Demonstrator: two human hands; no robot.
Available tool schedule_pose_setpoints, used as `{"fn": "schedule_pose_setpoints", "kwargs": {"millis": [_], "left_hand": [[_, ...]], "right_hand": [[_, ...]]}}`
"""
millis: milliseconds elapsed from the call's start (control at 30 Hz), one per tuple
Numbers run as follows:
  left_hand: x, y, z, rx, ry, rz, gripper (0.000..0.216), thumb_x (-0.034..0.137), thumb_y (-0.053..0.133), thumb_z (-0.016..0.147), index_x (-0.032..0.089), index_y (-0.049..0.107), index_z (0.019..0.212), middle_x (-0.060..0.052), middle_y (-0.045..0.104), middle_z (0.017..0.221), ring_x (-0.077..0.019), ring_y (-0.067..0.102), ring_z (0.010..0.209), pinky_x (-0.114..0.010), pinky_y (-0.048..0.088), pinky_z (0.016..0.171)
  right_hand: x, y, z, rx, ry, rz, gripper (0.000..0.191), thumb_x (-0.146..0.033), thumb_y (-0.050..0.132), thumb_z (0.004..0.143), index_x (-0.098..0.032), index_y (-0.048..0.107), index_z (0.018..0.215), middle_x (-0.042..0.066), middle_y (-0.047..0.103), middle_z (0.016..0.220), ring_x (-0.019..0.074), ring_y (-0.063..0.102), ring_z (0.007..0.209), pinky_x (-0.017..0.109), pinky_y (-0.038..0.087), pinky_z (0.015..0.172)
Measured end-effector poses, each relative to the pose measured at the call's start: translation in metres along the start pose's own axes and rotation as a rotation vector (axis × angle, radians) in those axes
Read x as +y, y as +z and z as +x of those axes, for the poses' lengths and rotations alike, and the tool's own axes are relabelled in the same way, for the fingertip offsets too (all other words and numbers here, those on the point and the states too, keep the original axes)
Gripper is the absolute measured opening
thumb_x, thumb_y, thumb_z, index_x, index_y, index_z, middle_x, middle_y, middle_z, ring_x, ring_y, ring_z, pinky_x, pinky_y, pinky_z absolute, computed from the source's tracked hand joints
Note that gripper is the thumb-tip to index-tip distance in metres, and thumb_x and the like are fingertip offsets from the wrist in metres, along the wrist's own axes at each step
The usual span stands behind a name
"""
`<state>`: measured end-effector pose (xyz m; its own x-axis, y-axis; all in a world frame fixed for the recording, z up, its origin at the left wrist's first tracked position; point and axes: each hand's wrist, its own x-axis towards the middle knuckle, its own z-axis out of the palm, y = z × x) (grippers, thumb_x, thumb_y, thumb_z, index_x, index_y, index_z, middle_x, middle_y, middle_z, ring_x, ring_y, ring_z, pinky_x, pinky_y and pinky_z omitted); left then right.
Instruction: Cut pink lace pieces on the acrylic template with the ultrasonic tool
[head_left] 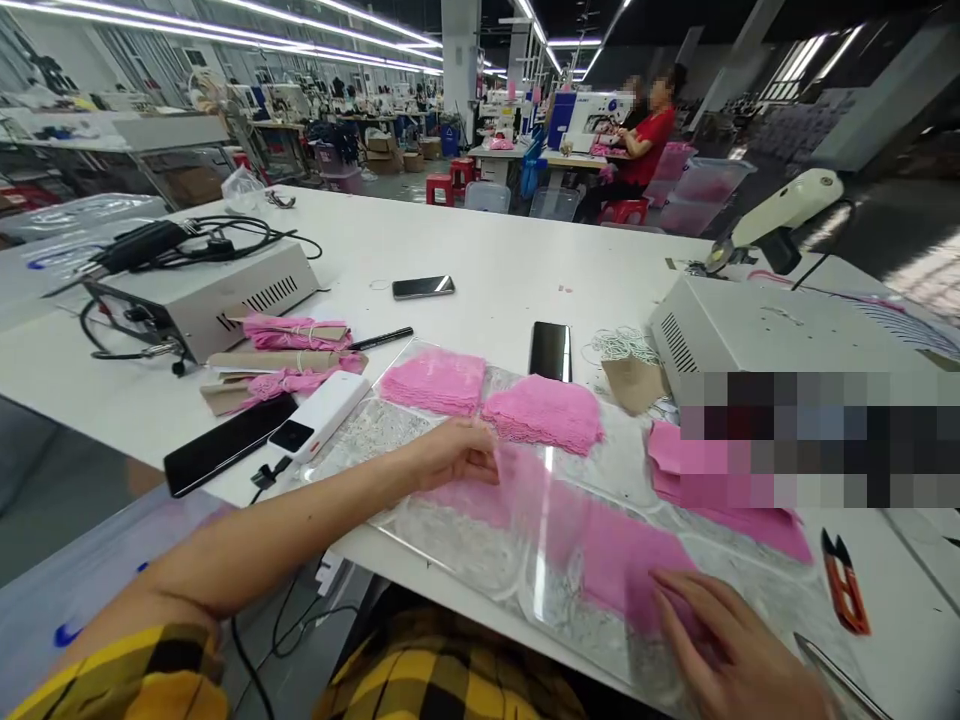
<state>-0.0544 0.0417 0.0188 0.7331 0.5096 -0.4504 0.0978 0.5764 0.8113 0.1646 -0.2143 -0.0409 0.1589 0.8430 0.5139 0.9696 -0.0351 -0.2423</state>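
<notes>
A strip of pink lace fabric lies flat on a clear plastic sheet at the near edge of the white table. My left hand rests on the strip's left end, fingers curled loosely onto the fabric. Over at the strip's right end, my right hand lies flat with fingers spread, pressing the lace down. Two stacks of pink lace pieces sit just beyond my left hand. More pink pieces lie to the right.
A black phone, another phone, a dark phone and a white power bank lie around. Grey machine boxes stand left and right. Red thread snips lie at right. A person in red sits far back.
</notes>
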Motion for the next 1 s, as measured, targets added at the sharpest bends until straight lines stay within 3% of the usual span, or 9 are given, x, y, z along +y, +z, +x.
{"fn": "schedule_pose_setpoints", "kwargs": {"millis": [100, 300, 467, 667, 867, 1000], "left_hand": [[-0.005, -0.016, -0.006, -0.009, -0.009, -0.048, 0.030, 0.025, 0.081, 0.055, 0.013, 0.056, 0.063, -0.007, 0.071, 0.077, -0.0154, 0.068, 0.072, -0.031, 0.057, 0.076], [-0.009, -0.026, -0.005, -0.048, -0.003, -0.083, 0.029, 0.024, 0.082, 0.056, 0.012, 0.055, 0.061, -0.010, 0.073, 0.089, -0.0165, 0.068, 0.076, -0.032, 0.057, 0.079], [-0.009, -0.031, -0.010, -0.073, 0.021, -0.073, 0.024, 0.019, 0.079, 0.058, 0.012, 0.057, 0.058, -0.011, 0.073, 0.092, -0.0174, 0.068, 0.083, -0.031, 0.056, 0.081], [-0.008, -0.053, -0.032, -0.029, 0.053, -0.036, 0.020, 0.017, 0.077, 0.061, 0.012, 0.058, 0.061, -0.011, 0.071, 0.105, -0.0158, 0.066, 0.089, -0.028, 0.053, 0.084], [-0.006, -0.073, -0.052, 0.082, 0.123, 0.247, 0.018, 0.025, 0.067, 0.067, 0.015, 0.053, 0.062, -0.013, 0.070, 0.105, -0.0227, 0.063, 0.104, -0.025, 0.052, 0.075], [-0.008, -0.076, -0.057, 0.145, 0.180, 0.613, 0.016, 0.028, 0.053, 0.073, 0.017, 0.048, 0.062, -0.008, 0.069, 0.093, -0.0159, 0.065, 0.071, -0.026, 0.052, 0.063]], "right_hand": [[-0.023, 0.015, 0.037, -0.088, 0.033, 0.101, 0.024, -0.038, 0.046, 0.095, -0.025, 0.066, 0.101, 0.002, 0.071, 0.096, 0.0152, 0.069, 0.084, 0.026, 0.054, 0.073], [-0.035, 0.043, 0.094, -0.378, 0.272, 0.100, 0.024, -0.041, 0.050, 0.086, -0.026, 0.065, 0.098, 0.002, 0.068, 0.100, 0.0170, 0.065, 0.074, 0.029, 0.048, 0.058], [-0.045, 0.048, 0.111, -0.484, 0.303, 0.106, 0.023, -0.036, 0.042, 0.085, -0.024, 0.059, 0.076, 0.002, 0.065, 0.084, 0.0167, 0.059, 0.068, 0.029, 0.041, 0.056], [-0.052, 0.043, 0.127, -0.559, 0.336, 0.234, 0.023, -0.040, 0.042, 0.084, -0.024, 0.057, 0.078, 0.000, 0.064, 0.068, 0.0163, 0.057, 0.060, 0.029, 0.040, 0.056], [-0.062, 0.060, 0.150, -0.630, 0.289, 0.387, 0.022, -0.037, 0.046, 0.082, -0.022, 0.061, 0.085, -0.001, 0.065, 0.066, 0.0153, 0.059, 0.060, 0.028, 0.042, 0.057], [-0.070, 0.062, 0.153, -0.595, 0.275, 0.361, 0.027, -0.035, 0.048, 0.083, -0.021, 0.063, 0.099, 0.001, 0.066, 0.073, 0.0155, 0.059, 0.062, 0.028, 0.043, 0.057]]}}
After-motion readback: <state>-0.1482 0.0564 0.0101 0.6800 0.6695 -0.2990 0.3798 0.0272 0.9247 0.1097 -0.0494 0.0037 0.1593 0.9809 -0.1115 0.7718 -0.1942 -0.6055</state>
